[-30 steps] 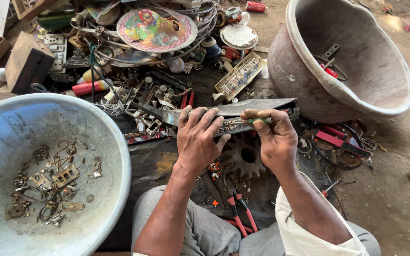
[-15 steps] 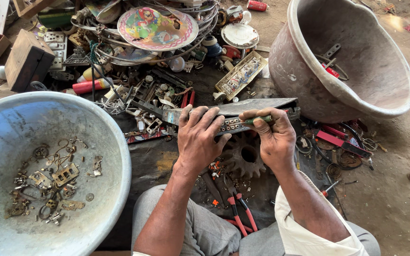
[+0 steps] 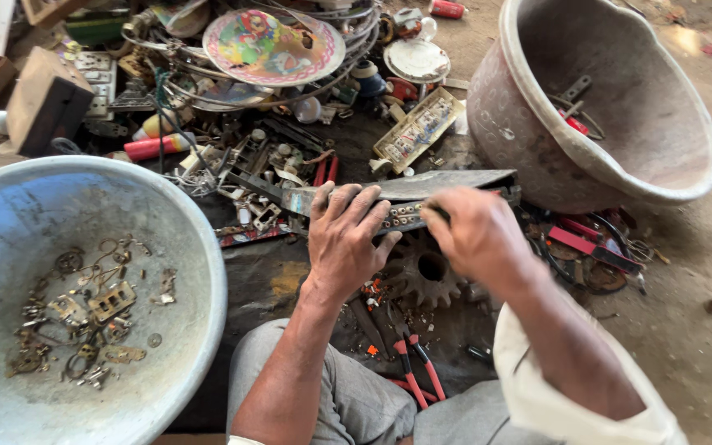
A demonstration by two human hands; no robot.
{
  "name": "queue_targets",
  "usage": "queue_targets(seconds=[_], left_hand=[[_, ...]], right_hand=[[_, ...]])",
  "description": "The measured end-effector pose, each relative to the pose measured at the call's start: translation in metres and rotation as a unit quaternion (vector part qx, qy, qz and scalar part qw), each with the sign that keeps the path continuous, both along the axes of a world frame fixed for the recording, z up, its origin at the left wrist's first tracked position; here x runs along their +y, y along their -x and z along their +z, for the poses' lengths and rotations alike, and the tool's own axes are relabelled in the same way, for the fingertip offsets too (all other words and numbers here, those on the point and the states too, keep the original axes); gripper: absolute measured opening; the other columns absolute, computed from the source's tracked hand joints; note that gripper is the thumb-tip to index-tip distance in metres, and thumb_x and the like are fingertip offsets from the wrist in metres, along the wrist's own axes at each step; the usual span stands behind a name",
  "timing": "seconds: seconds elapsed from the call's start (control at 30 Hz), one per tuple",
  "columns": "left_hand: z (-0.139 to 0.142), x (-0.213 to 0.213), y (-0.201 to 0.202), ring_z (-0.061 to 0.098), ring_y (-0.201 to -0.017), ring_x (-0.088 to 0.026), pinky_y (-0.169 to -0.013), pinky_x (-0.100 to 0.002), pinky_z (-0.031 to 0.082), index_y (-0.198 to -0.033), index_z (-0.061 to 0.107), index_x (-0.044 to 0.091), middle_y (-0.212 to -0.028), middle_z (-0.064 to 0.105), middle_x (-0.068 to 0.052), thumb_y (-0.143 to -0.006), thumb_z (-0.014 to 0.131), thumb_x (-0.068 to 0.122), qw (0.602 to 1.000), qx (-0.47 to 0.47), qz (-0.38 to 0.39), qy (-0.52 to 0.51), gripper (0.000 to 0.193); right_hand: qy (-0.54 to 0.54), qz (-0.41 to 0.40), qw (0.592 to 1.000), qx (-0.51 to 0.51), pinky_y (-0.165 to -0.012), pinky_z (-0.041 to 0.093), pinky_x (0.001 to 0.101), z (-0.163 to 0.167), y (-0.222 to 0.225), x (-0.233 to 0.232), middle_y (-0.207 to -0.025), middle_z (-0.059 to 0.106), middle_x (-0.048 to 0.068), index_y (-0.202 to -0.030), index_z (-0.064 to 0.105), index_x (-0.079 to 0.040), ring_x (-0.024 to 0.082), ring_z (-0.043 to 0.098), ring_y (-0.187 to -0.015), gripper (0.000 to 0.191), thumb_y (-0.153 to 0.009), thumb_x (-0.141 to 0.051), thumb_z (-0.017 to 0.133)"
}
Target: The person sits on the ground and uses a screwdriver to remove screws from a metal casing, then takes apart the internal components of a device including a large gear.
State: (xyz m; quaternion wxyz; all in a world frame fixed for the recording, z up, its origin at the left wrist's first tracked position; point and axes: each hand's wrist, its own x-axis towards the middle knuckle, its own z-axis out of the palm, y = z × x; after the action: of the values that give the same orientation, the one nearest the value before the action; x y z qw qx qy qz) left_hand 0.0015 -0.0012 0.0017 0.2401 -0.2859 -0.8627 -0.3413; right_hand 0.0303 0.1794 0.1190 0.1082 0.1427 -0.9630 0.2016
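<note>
1. Pressing down, the left hand (image 3: 348,239) is clamping its fingers over a long terminal strip (image 3: 401,216) above the rusty gear (image 3: 423,270).
2. The right hand (image 3: 480,235) is gripping the strip's other end, fingers curled tight.
3. A metal basin (image 3: 195,272) is sitting to the left.

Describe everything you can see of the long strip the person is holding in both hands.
The strip is long, narrow and dark, with a row of small brass-coloured terminals along its face. It lies roughly level, just below a flat grey metal blade and above a rusty gear. The left hand grips its left part, fingers draped over it; the right hand closes over its right end.
</note>
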Motion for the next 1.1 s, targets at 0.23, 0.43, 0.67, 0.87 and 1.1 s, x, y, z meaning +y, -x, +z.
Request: queue_targets(seconds=[0.23,0.43,0.67,0.87,1.1], left_hand=[[-0.004,0.0,0.002,0.053,-0.128,-0.032,-0.116,-0.049,0.034,-0.118,0.071,0.007,-0.139,0.06,-0.015,-0.066,0.093,0.037,1.0,0.012,0.014,-0.02,0.064],[-0.009,0.0,-0.001,0.053,-0.126,-0.031,-0.116,-0.05,0.035,-0.125,0.069,0.002,-0.127,0.062,-0.01,-0.067,0.094,0.039,1.0,0.0,0.004,-0.008,0.073],[-0.012,0.004,-0.007,0.053,-0.124,-0.031,-0.115,-0.05,0.034,-0.121,0.069,0.002,-0.123,0.063,-0.01,-0.065,0.093,0.037,1.0,-0.009,0.012,-0.021,0.07],[-0.011,0.006,-0.003,0.053,-0.125,-0.031,-0.115,-0.049,0.034,-0.121,0.07,0.003,-0.123,0.063,-0.01,-0.066,0.092,0.039,1.0,-0.003,0.016,-0.017,0.07],[-0.014,0.004,-0.002,0.053,-0.125,-0.03,-0.116,-0.051,0.034,-0.122,0.069,0.003,-0.121,0.063,-0.01,-0.07,0.088,0.044,1.0,0.014,0.018,-0.004,0.069]], right_hand=[[-0.366,0.025,0.875,-0.316,-0.077,0.058,0.0494,0.024,0.048,-0.012,-0.086,0.075,0.014,-0.087,0.078,-0.012,0.035,0.072,-0.084,0.028,-0.093,-0.035,0.062],[-0.312,0.072,0.882,-0.345,-0.076,0.058,0.0488,0.017,0.064,-0.015,-0.083,0.075,0.017,-0.087,0.079,-0.013,0.037,0.073,-0.08,0.019,-0.085,-0.024,0.064],[-0.519,0.271,0.769,-0.257,-0.058,0.058,0.0453,0.015,0.054,-0.011,-0.072,0.07,0.011,-0.086,0.065,0.0,0.028,0.072,-0.065,0.017,-0.09,-0.011,0.053],[-0.456,0.246,0.828,-0.213,-0.065,0.056,0.0477,0.006,0.051,-0.001,-0.076,0.071,0.013,-0.086,0.07,-0.004,0.033,0.071,-0.073,0.015,-0.081,-0.015,0.06],[-0.191,0.059,0.918,-0.343,-0.079,0.054,0.0504,-0.027,0.046,0.031,-0.088,0.074,0.022,-0.106,0.077,-0.008,0.04,0.07,-0.084,0.026,-0.087,-0.016,0.062]])
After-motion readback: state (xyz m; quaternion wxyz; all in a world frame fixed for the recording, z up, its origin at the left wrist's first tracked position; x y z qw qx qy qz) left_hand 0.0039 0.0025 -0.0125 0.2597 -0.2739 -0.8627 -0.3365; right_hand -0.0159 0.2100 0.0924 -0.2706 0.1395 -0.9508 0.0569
